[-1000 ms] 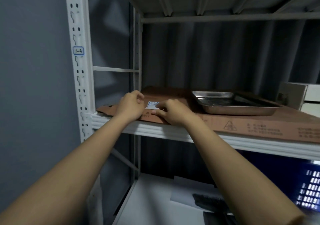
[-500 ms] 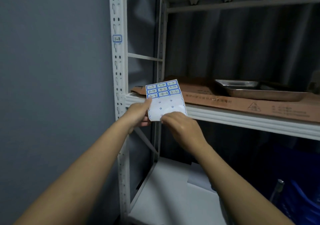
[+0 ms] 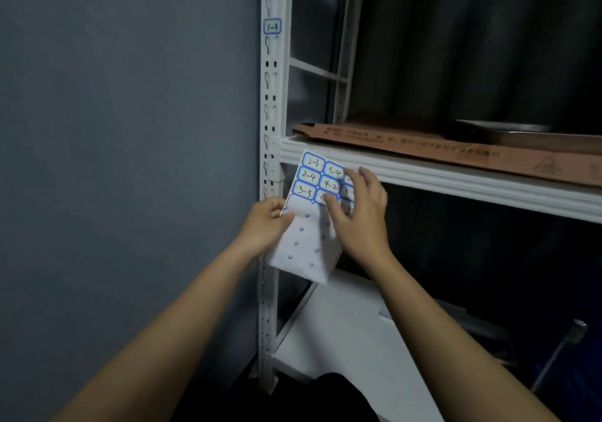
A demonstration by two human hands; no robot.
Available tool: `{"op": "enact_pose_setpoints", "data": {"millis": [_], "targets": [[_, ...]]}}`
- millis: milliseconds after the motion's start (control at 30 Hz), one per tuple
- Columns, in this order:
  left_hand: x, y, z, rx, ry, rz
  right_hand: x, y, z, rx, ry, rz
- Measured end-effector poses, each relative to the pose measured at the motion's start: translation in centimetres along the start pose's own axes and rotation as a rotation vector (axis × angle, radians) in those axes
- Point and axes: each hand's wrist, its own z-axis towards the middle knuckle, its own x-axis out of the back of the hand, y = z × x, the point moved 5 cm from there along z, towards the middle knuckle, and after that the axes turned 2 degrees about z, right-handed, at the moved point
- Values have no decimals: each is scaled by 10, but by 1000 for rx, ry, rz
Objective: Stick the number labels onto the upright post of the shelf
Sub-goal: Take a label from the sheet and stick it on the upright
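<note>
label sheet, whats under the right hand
The right hand lies over the label sheet, covering its right column and part of the middle one. Labels 2-3, 2-4, 3-3, 3-4 and 4-2 show beside it; the covered numbers cannot be read.

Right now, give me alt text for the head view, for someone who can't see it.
The left hand holds a label sheet beside the white post while the right hand picks at its labels. A label marked 1-3 is already on the post, above a shelf bearing cardboard.
</note>
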Motion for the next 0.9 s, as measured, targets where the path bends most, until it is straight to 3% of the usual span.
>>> {"op": "enact_pose_setpoints", "data": {"millis": [167,333,400,500,600,700,900], "targets": [[6,-33,-16,-4,-93,84,-21,7,9,-148,-131,66],[20,-66,-15,27,8,294,-47,23,-9,-326,-266,286],[23,-69,-17,-53,134,436,-54,28,-21,-388,-257,384],[18,-49,-27,-355,300,524,-62,29,-34,-467,-253,459],[5,-36,-31,-554,295,639,-69,24,-41,-462,-264,480],[-1,-40,-28,-561,270,742,-71,18,-43,-457,-262,591],[8,-41,-27,-556,299,714,-73,8,-39,-448,-346,694]]}}
